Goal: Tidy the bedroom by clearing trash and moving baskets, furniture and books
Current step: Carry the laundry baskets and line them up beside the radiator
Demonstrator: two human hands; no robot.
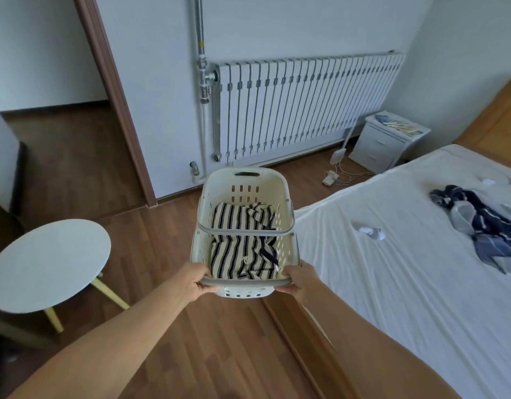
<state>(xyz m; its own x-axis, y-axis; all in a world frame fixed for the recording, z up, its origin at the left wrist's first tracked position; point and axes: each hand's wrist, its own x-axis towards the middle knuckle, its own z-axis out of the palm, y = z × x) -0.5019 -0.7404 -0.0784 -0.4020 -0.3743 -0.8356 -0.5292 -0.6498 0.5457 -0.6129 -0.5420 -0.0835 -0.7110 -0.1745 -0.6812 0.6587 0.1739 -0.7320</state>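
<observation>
A cream plastic laundry basket (245,182) with slotted walls hangs in front of me above the wooden floor, beside the bed's corner. A striped black-and-cream garment (240,249) lies inside it. My left hand (195,280) grips the grey near rim at its left corner. At the right corner of the same rim, my right hand (299,279) holds on with curled fingers. A second grey handle bar crosses the basket's middle.
A round white side table (47,263) with yellow legs stands at the left. The bed (406,269) on the right carries a blue plaid cloth (484,223) and crumpled paper (369,230). A radiator (306,105), white nightstand (386,142) and floor cables (335,174) lie ahead; a doorway opens at far left.
</observation>
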